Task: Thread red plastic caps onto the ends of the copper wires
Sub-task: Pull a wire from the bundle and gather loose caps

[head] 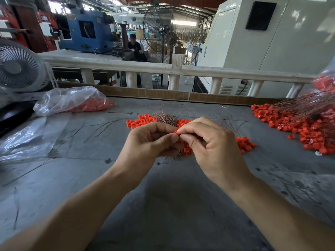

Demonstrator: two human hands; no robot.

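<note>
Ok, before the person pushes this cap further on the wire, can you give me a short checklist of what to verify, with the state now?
1. Red cap pinched at the fingertips of the right hand: ok.
2. Bundle of copper wires held in the grip of the left hand: ok.
3. Wire end lined up with the cap's hole: cannot tell, the fingers hide it.
4. Loose caps close behind the hands for the next one: ok.
5. Finished pile lies apart at the right, not mixed: ok.
6. Table bare under the hands: ok.
</note>
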